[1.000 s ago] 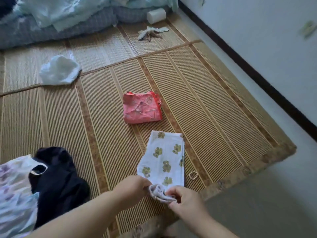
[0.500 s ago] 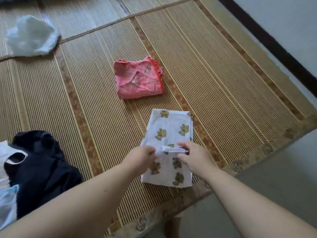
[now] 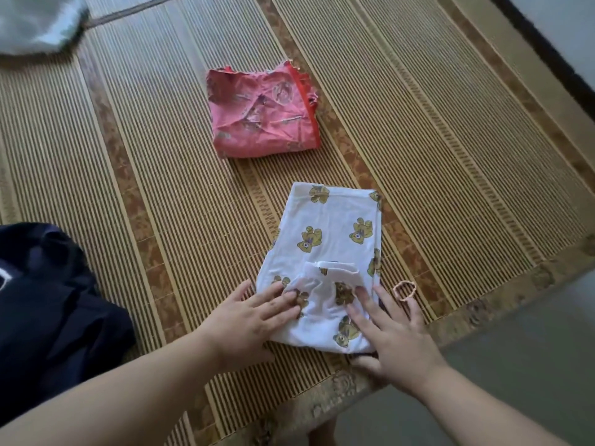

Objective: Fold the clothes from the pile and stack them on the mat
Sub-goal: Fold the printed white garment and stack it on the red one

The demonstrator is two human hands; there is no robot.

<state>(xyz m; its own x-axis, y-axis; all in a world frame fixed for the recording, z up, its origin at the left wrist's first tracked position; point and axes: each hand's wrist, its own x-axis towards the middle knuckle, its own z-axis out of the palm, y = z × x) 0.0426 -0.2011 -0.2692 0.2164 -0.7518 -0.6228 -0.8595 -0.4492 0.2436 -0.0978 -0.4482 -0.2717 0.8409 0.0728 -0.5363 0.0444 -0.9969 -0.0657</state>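
A white garment with a brown bear print (image 3: 335,233) lies on the straw mat (image 3: 434,156) near its front edge, its near end folded up onto itself. My left hand (image 3: 254,317) lies flat on the fold's left side, fingers spread. My right hand (image 3: 392,329) presses flat on the right side, thumb under the garment's near edge. A folded pink-red garment (image 3: 262,114) lies further back on the mat. A dark navy garment (image 3: 48,304) from the pile is at the left edge.
A small pink elastic ring (image 3: 404,289) lies on the mat just right of the bear garment. A crumpled white cloth (image 3: 35,20) is at the top left. Grey floor (image 3: 521,365) begins past the mat's front border; a dark skirting line runs at the top right.
Both hands carried the garment's near end up and over, laid it down on the garment, let go and now press flat on the fold. The view tilted down and closer.
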